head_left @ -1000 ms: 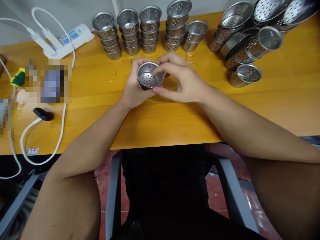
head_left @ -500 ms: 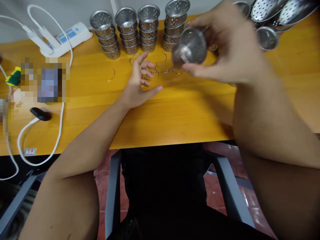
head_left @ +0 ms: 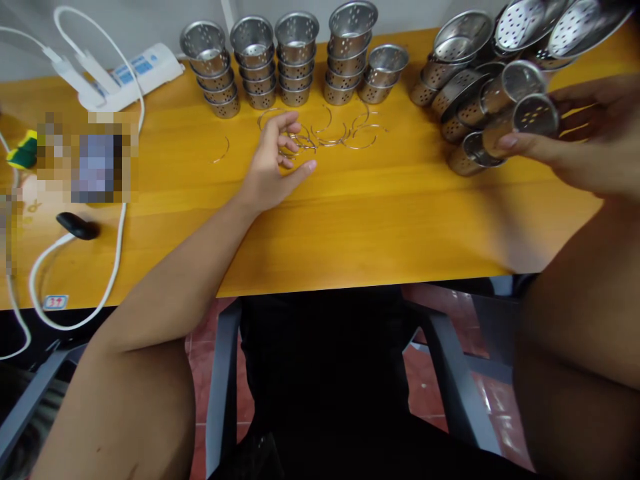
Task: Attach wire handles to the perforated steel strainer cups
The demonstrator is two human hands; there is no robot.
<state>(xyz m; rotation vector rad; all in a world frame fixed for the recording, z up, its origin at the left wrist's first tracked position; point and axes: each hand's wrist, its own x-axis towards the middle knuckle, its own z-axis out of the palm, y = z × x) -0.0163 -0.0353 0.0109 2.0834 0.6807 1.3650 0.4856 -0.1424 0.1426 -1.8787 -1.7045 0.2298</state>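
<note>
As the counter (head_left: pixel 375 233) is stretching beneath, the right hand (head_left: pixel 595 143) is gripping and the left hand (head_left: pixel 273 167) is lying released. Inside the right hand's grip, a metal cup (head_left: pixel 523 120) is tilting over a second cup (head_left: pixel 465 157); wires (head_left: pixel 343 141) are lying beside the left hand.

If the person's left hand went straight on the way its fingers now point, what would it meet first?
Most likely the thin, curved metal wires on the yellow-brown wooden table, just beyond the fingers of the left hand; its height is hard to judge, so it might pass over them.
</note>
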